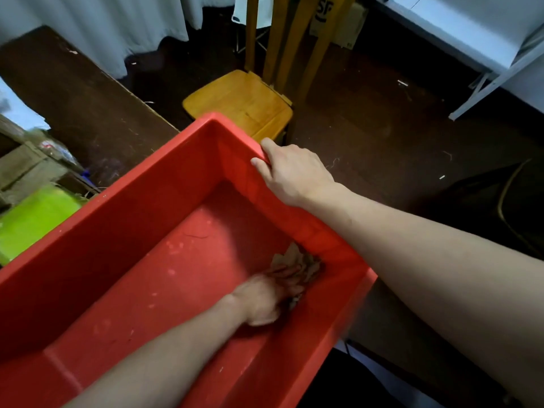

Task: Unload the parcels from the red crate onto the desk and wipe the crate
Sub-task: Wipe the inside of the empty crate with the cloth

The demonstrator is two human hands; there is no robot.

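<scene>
Left hand (262, 298) presses cloth (297, 260) in crate (141, 201); chair (241, 101) behind.

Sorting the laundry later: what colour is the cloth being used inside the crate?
Beige-tan, crumpled under the left hand; the cloth shows best in the head view.

Chair (238, 103): yellow wood; seat just beyond the far corner of the red bin; slatted back rising to the top edge
Floor (382, 113): dark brown; dotted with small pale scraps
Curtain (97, 28): white cloth hanging at upper left; hem reaching the floor
Cardboard box (338, 22): behind the chair; dark lettering on its side
White frame (488, 81): upper right; slanted bars under a pale panel
Green object (32, 222): bright lime; left edge; blurred
</scene>
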